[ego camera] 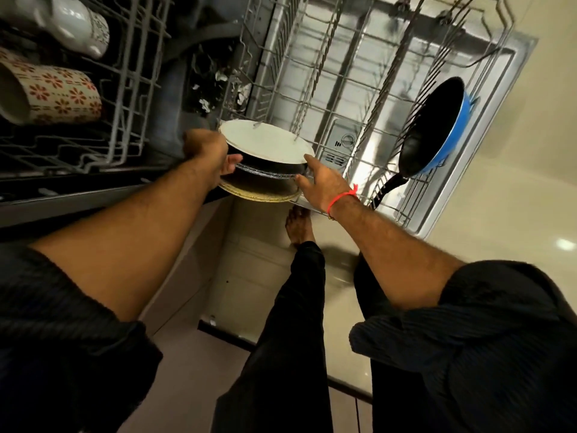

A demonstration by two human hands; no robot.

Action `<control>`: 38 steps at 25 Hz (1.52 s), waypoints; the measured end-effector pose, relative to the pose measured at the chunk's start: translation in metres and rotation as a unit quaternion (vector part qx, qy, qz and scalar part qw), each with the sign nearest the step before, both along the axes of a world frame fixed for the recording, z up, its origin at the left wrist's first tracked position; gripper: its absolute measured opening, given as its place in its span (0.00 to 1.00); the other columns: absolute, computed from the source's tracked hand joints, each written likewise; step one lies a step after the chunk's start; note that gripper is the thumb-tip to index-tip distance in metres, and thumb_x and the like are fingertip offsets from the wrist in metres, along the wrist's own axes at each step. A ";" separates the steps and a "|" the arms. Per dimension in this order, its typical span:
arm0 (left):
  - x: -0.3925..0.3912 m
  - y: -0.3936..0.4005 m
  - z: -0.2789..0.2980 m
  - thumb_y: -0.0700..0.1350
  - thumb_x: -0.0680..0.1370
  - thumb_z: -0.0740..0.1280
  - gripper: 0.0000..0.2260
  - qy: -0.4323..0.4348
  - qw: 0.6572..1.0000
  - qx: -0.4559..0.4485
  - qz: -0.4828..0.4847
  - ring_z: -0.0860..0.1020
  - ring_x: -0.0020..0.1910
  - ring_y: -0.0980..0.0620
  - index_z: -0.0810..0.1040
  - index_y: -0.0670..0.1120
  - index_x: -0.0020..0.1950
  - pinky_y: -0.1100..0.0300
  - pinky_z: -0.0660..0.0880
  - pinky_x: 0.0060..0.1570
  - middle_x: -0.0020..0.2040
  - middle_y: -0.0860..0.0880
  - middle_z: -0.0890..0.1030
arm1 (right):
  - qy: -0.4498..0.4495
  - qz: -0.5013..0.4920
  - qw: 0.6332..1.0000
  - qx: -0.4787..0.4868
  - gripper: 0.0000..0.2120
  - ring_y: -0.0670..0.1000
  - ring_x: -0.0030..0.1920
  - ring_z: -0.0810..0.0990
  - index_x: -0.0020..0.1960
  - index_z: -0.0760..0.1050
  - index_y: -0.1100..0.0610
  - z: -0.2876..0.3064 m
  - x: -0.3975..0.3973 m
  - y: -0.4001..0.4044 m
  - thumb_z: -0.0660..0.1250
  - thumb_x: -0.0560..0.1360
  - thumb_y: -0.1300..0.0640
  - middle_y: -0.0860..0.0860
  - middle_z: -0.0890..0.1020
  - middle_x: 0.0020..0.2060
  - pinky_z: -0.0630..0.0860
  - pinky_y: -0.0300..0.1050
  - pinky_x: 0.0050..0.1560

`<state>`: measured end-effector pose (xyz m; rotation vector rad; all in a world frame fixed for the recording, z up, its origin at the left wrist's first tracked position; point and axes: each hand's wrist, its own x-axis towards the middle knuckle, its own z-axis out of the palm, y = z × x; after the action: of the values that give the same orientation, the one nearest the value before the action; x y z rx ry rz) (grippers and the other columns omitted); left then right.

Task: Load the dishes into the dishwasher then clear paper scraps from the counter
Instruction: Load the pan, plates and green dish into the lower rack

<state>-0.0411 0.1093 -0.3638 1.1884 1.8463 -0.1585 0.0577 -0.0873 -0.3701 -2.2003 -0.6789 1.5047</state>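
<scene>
Three plates stand on edge at the near corner of the lower dishwasher rack (349,98): a white plate (265,142), a dark plate (265,174) and a yellow-rimmed plate (259,195). My left hand (209,151) grips the left edge of the plates, thumb against the dark one. At their right edge my right hand (318,179) touches them with straight fingers; a red thread circles its wrist. A blue frying pan (437,129) with a black handle leans in the rack's right side.
The upper rack (131,98) at the left holds a flower-patterned mug (53,95) and a white jug (75,23). The open dishwasher door (499,126) lies under the lower rack. My legs and a bare foot (298,226) stand on pale floor tiles.
</scene>
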 end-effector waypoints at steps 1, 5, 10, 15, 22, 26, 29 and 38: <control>-0.003 -0.009 0.012 0.44 0.85 0.50 0.14 -0.002 1.000 0.013 0.011 0.77 0.20 0.60 0.71 0.47 0.66 0.70 0.65 0.16 0.53 0.47 0.80 | -0.003 -0.002 1.000 0.004 0.25 0.60 0.67 0.72 0.77 0.60 0.53 0.010 0.002 -0.006 0.59 0.81 0.50 0.57 0.75 0.67 0.69 0.51 0.67; -0.027 -0.053 0.075 0.40 0.83 0.58 0.13 -0.019 0.997 0.080 0.010 0.77 0.22 0.59 0.74 0.49 0.66 0.68 0.65 0.17 0.46 0.51 0.82 | 0.012 -0.030 0.999 0.025 0.20 0.55 0.64 0.76 0.72 0.68 0.53 0.066 0.002 -0.031 0.60 0.81 0.56 0.54 0.79 0.63 0.67 0.36 0.57; -0.080 -0.131 0.185 0.40 0.83 0.60 0.11 -0.041 0.992 0.117 -0.029 0.75 0.27 0.52 0.78 0.45 0.64 0.69 0.67 0.18 0.50 0.49 0.84 | 0.048 0.002 0.994 0.099 0.15 0.48 0.54 0.79 0.64 0.76 0.56 0.154 -0.030 -0.048 0.60 0.80 0.61 0.50 0.82 0.54 0.72 0.40 0.62; -0.153 -0.203 0.280 0.39 0.83 0.61 0.10 -0.047 0.976 0.207 0.048 0.79 0.29 0.54 0.81 0.47 0.56 0.70 0.74 0.27 0.46 0.50 0.86 | 0.101 0.106 0.977 0.155 0.12 0.47 0.51 0.81 0.60 0.79 0.53 0.249 -0.091 -0.043 0.63 0.79 0.58 0.50 0.84 0.51 0.76 0.46 0.60; -0.271 -0.249 0.371 0.37 0.82 0.63 0.09 -0.061 0.914 0.362 0.174 0.81 0.38 0.64 0.82 0.46 0.56 0.73 0.75 0.36 0.44 0.54 0.84 | 0.064 0.308 0.909 0.272 0.12 0.44 0.53 0.80 0.60 0.80 0.53 0.361 -0.200 -0.028 0.65 0.79 0.55 0.49 0.84 0.54 0.74 0.41 0.60; -0.359 -0.277 0.391 0.37 0.81 0.64 0.11 -0.045 0.877 0.419 0.232 0.82 0.41 0.63 0.84 0.48 0.55 0.61 0.81 0.46 0.44 0.57 0.84 | 0.068 0.366 0.875 0.310 0.10 0.43 0.52 0.80 0.57 0.81 0.52 0.398 -0.285 -0.026 0.64 0.80 0.54 0.48 0.85 0.51 0.73 0.40 0.61; -0.430 -0.304 0.406 0.36 0.80 0.64 0.11 -0.039 0.847 0.450 0.279 0.81 0.32 0.60 0.84 0.48 0.54 0.64 0.80 0.35 0.44 0.56 0.85 | 0.109 0.378 0.854 0.341 0.09 0.45 0.49 0.83 0.54 0.82 0.51 0.413 -0.365 -0.033 0.63 0.79 0.55 0.48 0.86 0.46 0.78 0.46 0.58; -0.649 -0.432 0.426 0.36 0.80 0.63 0.11 0.018 0.724 0.479 0.497 0.80 0.30 0.44 0.84 0.48 0.52 0.57 0.79 0.32 0.43 0.50 0.86 | 0.186 0.511 0.770 0.334 0.09 0.44 0.40 0.83 0.56 0.81 0.50 0.446 -0.607 -0.092 0.63 0.80 0.56 0.46 0.85 0.46 0.73 0.31 0.39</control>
<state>-0.6904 -0.3226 0.0623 0.5636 2.3996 1.5461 -0.5491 -0.1798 0.0762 -0.8899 -2.0625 1.6294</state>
